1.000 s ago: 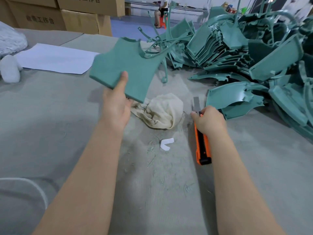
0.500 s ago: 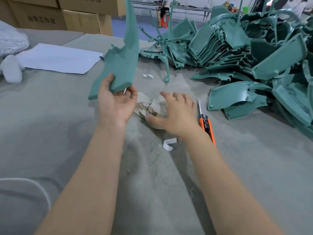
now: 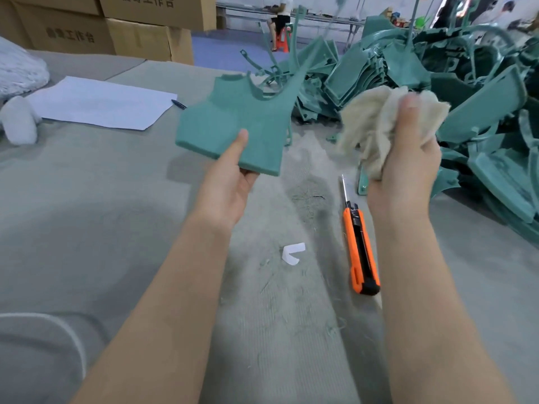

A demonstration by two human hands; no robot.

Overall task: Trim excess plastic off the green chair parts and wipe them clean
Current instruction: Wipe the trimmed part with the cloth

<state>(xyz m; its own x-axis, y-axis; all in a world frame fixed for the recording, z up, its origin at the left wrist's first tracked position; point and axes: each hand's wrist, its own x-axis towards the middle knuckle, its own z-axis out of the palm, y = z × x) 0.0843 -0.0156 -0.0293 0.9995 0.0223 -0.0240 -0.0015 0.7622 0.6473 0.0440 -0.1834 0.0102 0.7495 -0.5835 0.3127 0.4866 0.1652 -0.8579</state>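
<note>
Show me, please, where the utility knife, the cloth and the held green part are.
utility knife (image 3: 353,252), head view, orange handle
cloth (image 3: 370,126), head view, bunched folds
green part (image 3: 242,118), head view, flat face

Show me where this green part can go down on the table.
Bare table lies left, between the white paper and the near edge. Mid-table is narrower, bordered by the knife and white scrap. The right is crowded with piled green parts.

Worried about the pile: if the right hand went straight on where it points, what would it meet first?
Probably the heap of green chair parts beyond the cloth that the right hand holds; depth is unclear.
</note>
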